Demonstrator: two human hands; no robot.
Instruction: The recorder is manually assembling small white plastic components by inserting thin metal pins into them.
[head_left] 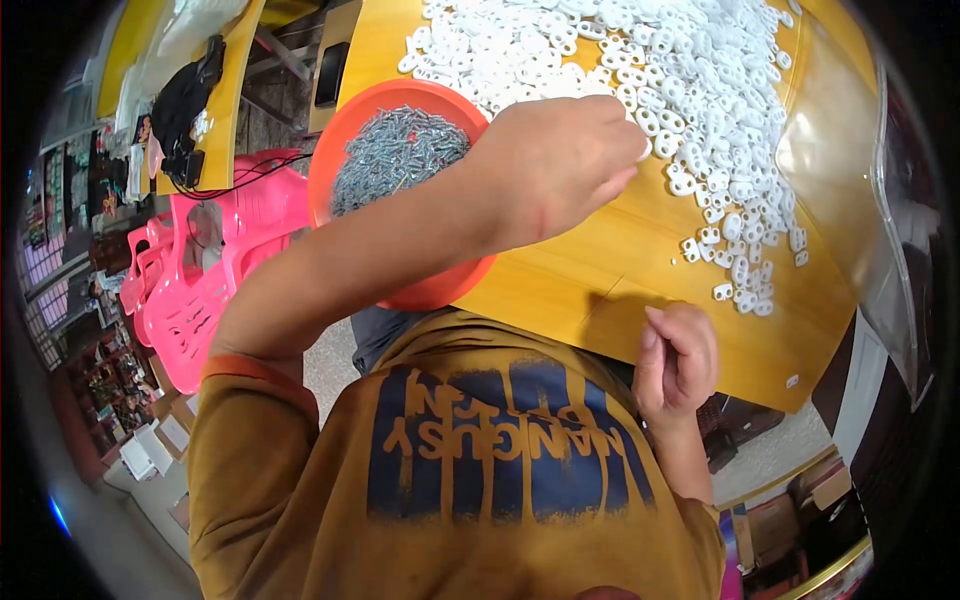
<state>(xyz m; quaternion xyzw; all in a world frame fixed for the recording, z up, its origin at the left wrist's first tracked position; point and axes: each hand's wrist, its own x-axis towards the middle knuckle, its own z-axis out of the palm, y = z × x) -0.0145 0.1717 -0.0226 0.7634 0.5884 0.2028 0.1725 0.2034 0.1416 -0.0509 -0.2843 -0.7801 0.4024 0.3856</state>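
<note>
The bare left hand [560,165] is held, fingers curled, over the near side of a spread heap of small white oval plastic pieces with holes [690,70] — its grip is hidden. By its forearm, a round orange plastic bowl [325,150] of thin silvery metal screws [400,150] is partly covered. The half-curled right hand [680,365] is held near the near edge of the yellow wood-grained table [550,275]; bright pink plastic chairs [190,325] are seen at left.
</note>
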